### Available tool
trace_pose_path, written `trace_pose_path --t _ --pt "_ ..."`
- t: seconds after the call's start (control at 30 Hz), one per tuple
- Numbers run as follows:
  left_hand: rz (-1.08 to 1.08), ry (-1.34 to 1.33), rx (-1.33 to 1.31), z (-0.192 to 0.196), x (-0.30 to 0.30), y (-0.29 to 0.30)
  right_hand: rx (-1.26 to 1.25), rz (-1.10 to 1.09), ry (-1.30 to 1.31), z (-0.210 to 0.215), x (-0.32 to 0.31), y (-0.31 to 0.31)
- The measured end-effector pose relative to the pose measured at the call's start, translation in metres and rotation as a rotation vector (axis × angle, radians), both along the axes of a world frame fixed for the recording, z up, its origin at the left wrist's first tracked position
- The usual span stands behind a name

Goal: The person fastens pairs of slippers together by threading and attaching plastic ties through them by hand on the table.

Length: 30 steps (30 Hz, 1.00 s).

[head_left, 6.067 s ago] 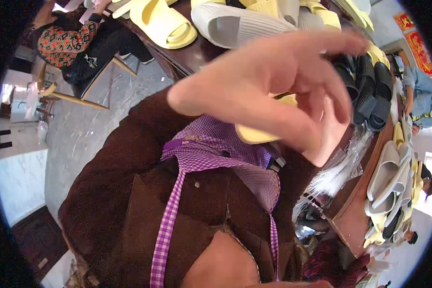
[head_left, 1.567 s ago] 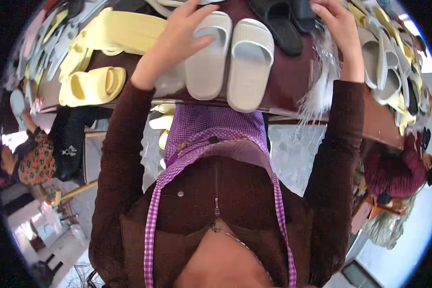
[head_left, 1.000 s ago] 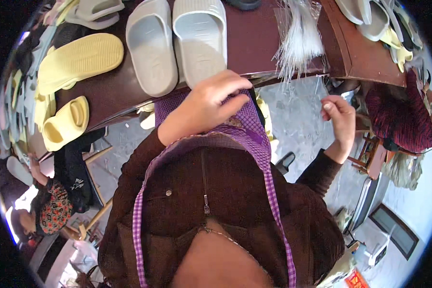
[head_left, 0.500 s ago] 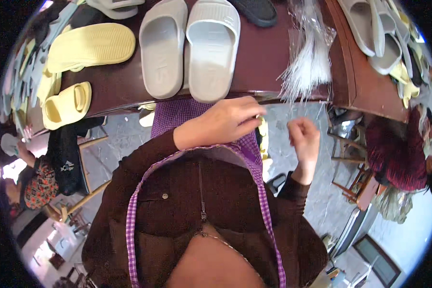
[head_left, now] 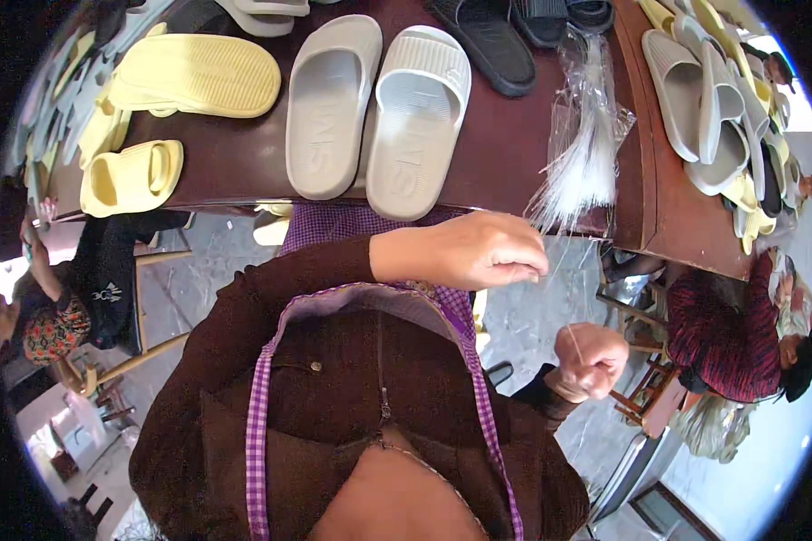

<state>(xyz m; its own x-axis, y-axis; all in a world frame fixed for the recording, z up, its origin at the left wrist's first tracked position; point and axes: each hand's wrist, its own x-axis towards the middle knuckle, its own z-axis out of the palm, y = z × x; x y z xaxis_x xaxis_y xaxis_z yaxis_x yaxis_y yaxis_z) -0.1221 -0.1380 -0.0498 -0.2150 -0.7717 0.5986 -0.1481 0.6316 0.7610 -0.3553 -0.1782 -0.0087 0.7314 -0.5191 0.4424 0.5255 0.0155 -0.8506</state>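
While the left hand (head_left: pixel 465 252) pinched one clear plastic strand (head_left: pixel 564 302) between thumb and fingertips just below the table edge (head_left: pixel 244 203), the right hand (head_left: pixel 591 361) was clenched into a fist around the strand's lower end, so the thin filament ran nearly taut between the two. The strand seemed drawn from the bundle of clear strands (head_left: pixel 582 149) lying in its plastic sleeve on the brown table, its frayed end hanging over the rim just above the left hand. To do this well, the pull looked best kept slow and straight down, away from the bundle, so that one filament came free without dragging its neighbours off the table; the pinch wanted to stay light enough not to kink it. The pair of grey slides (head_left: pixel 374 108) lay side by side, toes overhanging the edge, close to the left wrist, and a careless lift of that forearm could have nudged them. Open room lay below and to the right, over the grey floor (head_left: pixel 532 307), though a seated person in a dark red striped top (head_left: pixel 726 334) was further right, well apart. The yellow slides (head_left: pixel 189 77) at the left were out of the way
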Motion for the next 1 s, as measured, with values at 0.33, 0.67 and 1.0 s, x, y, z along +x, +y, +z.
trace_pose_path --t 0.33,0.67,1.0 --pt "0.222 0.192 0.146 0.006 0.016 0.023 0.429 0.214 -0.328 0.013 0.036 -0.046" --pt "0.282 0.834 0.529 0.009 0.039 0.045 -1.304 -0.568 0.826 -0.022 0.124 -0.095" --pt "0.418 1.122 0.469 -0.001 0.084 0.088 -1.406 -0.646 0.964 -0.046 0.118 -0.127"
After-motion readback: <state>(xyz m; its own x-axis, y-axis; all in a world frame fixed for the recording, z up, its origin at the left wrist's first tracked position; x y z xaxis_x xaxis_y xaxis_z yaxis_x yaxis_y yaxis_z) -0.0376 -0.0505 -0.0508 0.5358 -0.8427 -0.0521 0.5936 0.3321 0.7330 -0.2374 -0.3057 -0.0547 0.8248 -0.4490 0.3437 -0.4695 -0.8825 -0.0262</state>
